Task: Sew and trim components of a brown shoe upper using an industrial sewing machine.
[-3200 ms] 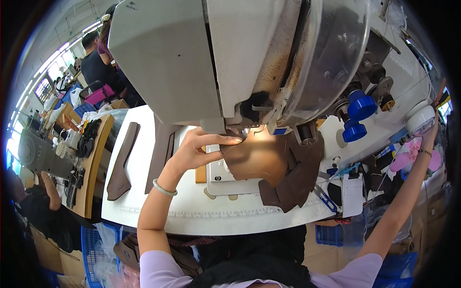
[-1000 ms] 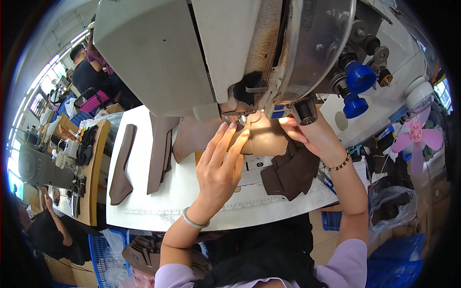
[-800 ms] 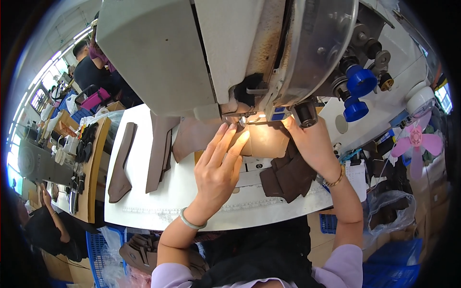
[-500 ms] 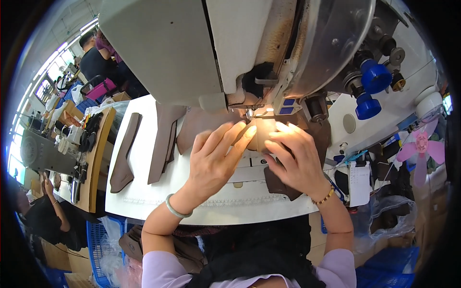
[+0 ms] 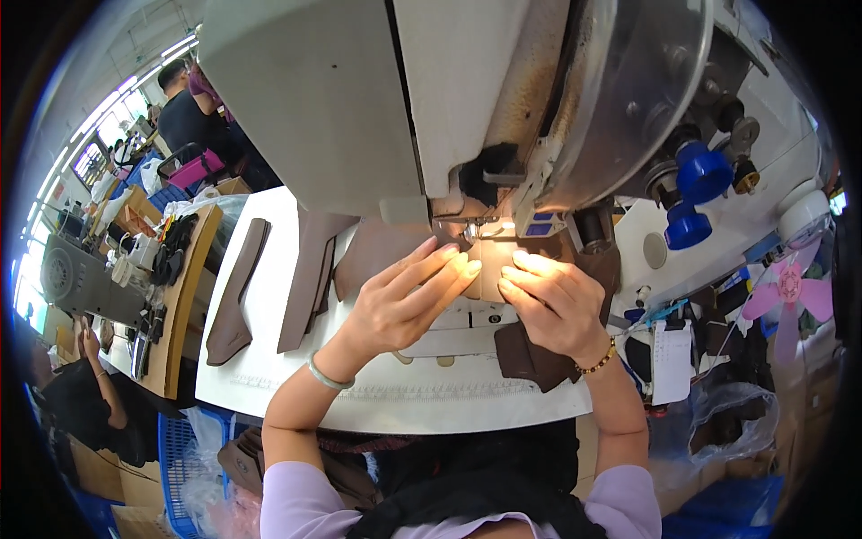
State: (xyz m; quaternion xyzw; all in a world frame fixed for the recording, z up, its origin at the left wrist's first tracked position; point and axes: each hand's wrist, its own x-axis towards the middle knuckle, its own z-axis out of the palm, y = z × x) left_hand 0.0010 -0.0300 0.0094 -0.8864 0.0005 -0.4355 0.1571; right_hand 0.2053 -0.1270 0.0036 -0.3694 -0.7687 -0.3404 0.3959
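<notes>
Under the lit needle area of a sewing machine (image 5: 314, 99) lies a tan-brown leather-like piece (image 5: 491, 262). My left hand (image 5: 391, 305) grips its left side, fingers drawn together and tips near the needle. At the right side, my right hand (image 5: 558, 304) holds the same piece with bunched fingertips and thumb. The hands are a small gap apart. A wider brown panel (image 5: 368, 247) spreads beyond my left fingers, partly hidden by them. Darker folded brown pieces (image 5: 537, 357) lie below my right hand.
Long brown strips (image 5: 238, 296) and stacked brown pieces (image 5: 310, 278) lie on the white table (image 5: 269, 359) at left. Blue knobs (image 5: 703, 172) stick out from the machine at right, above a pink fan (image 5: 788, 286). A blue basket (image 5: 180, 476) stands below left. Other people work at far left.
My fingers have drawn in closer around the tan-brown piece, and both hands sit slightly lower in view. The head view has shifted slightly.
</notes>
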